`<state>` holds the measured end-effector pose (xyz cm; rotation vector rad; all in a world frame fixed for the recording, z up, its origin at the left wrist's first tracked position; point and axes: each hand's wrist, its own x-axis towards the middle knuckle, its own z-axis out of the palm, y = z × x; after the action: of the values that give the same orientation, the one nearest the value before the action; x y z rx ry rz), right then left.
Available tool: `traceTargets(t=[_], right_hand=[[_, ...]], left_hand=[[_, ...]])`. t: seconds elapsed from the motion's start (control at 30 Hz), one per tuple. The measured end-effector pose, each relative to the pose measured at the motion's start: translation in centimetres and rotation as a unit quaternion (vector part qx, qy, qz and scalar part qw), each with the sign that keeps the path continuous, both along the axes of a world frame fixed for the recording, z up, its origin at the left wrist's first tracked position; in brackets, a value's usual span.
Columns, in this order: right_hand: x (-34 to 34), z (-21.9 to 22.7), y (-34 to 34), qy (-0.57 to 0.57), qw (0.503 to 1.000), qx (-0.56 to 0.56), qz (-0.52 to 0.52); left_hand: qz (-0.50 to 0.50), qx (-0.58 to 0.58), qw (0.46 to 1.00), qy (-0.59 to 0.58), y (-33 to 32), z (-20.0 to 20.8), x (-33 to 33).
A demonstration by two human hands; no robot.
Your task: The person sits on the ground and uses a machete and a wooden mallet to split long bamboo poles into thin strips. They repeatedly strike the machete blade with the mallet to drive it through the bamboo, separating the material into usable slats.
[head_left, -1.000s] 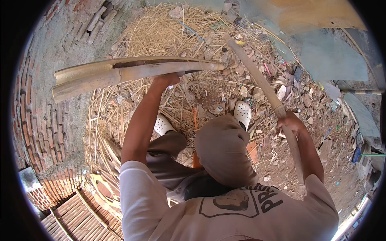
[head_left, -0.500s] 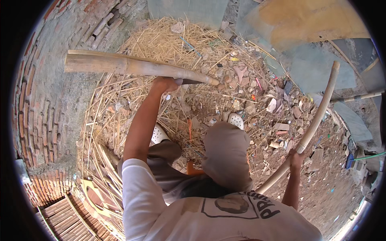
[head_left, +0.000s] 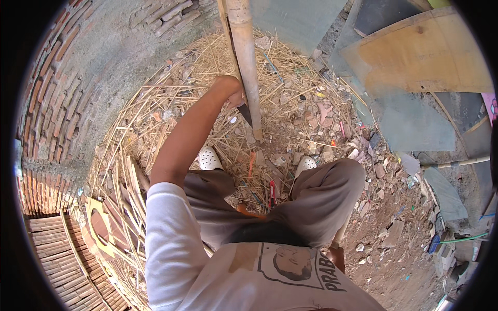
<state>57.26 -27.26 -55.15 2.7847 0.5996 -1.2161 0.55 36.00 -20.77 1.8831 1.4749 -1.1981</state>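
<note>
A thick bamboo pole stands near upright ahead of me, its lower end down on the littered ground. Along its left side runs a narrow strip, with a dark gap between strip and pole. My left hand is closed around the handle of a knife; the handle is mostly covered by my fingers. The dark knife blade points down against the pole's left side. My right hand is low beside my right knee, at a thinner bamboo pole. Knee and shirt hide most of that hand and pole.
Straw and broken rubble cover the ground around my white clogs. On the left rises a brick wall, with bamboo slats below it. Grey sheets and a tan panel lean at the right.
The thick bamboo pole has swung from lying crosswise to standing upright. My left hand with the knife moved slightly right. My right hand came down and inward, with the thinner pole beside my knee.
</note>
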Motion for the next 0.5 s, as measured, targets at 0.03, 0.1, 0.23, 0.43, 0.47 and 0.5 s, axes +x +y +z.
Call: traceTargets(t=[0.03, 0.1, 0.23, 0.43, 0.47, 0.5], right_hand=[[1.4, 0.5, 1.7, 0.022, 0.998, -0.018, 0.050], [-0.7, 8.0, 10.5, -0.046, 0.976, 0.198, 0.075], [-10.1, 34.6, 31.2, -0.062, 0.812, 0.565, 0.135], [-34.0, 47.5, 48.4, 0.125, 0.636, 0.682, 0.340], [-37.6, 48.0, 50.9, 0.153, 0.628, 0.711, 0.276], [-39.5, 48.3, 53.2, 0.172, 0.622, 0.736, 0.205]], left_hand=[[0.013, 0.003, 1.000, 0.002, -0.9, -1.4, -0.6], [0.012, 0.061, 0.997, 0.053, -2.0, -1.4, 2.1], [0.028, 0.110, 0.993, 0.027, -3.2, -6.9, 2.1], [0.034, 0.115, 0.992, 0.031, -5.1, -1.5, 6.8], [0.017, 0.139, 0.990, 0.015, -4.9, -2.5, 6.5], [0.029, 0.137, 0.990, 0.006, -4.8, -2.2, 6.9]])
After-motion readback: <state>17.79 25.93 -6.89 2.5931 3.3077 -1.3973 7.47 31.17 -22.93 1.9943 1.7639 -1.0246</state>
